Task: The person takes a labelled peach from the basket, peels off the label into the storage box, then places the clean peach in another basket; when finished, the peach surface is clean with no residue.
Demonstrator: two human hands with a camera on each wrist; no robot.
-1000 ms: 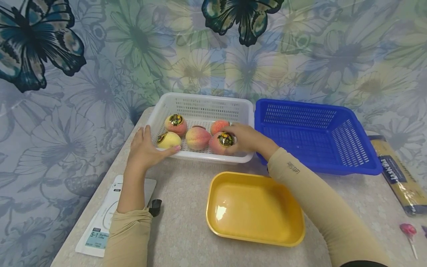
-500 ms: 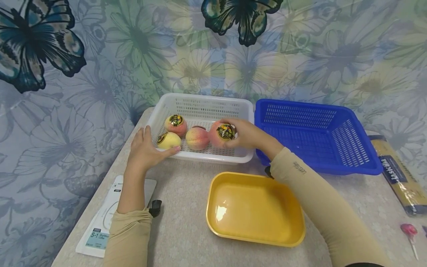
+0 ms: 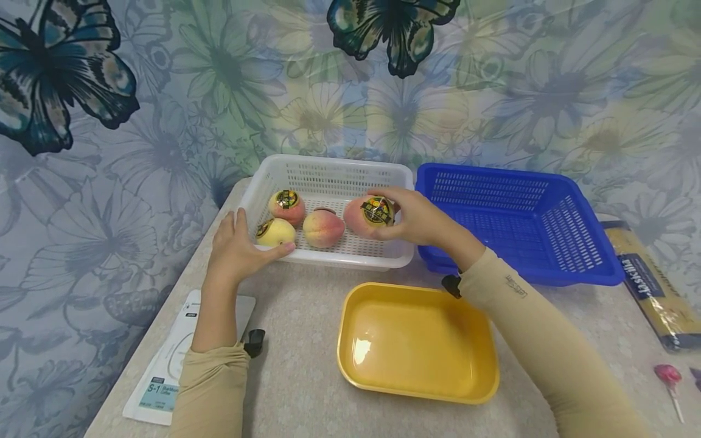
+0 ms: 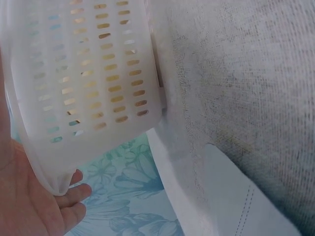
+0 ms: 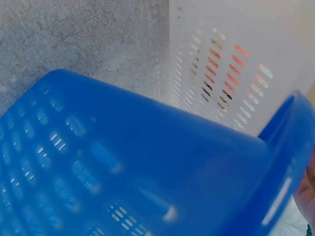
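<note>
Four peaches show in the head view: three lie in the white basket (image 3: 328, 173) and one is held above it. There are two baskets, the white one and a blue basket (image 3: 520, 225) just right of it, and one yellow tray (image 3: 416, 344) nearer on the table (image 3: 296, 365).

The held peach (image 3: 364, 218) is pink-red and round, with a black and gold sticker facing the camera. It hangs over the right part of the white basket, clear of the floor of it. The other peaches sit to its left: a pink one with a sticker (image 3: 287, 205) at the far left, a yellow one (image 3: 275, 232) at the near left, and a pink-yellow one (image 3: 323, 227) in the middle.

The right hand (image 3: 418, 219) reaches in from the right, forearm raised, its fingers and thumb curled round the held peach. The left hand (image 3: 235, 249) rests on the near left corner of the white basket, thumb laid along the rim and fingers straight against the outer wall.
</note>
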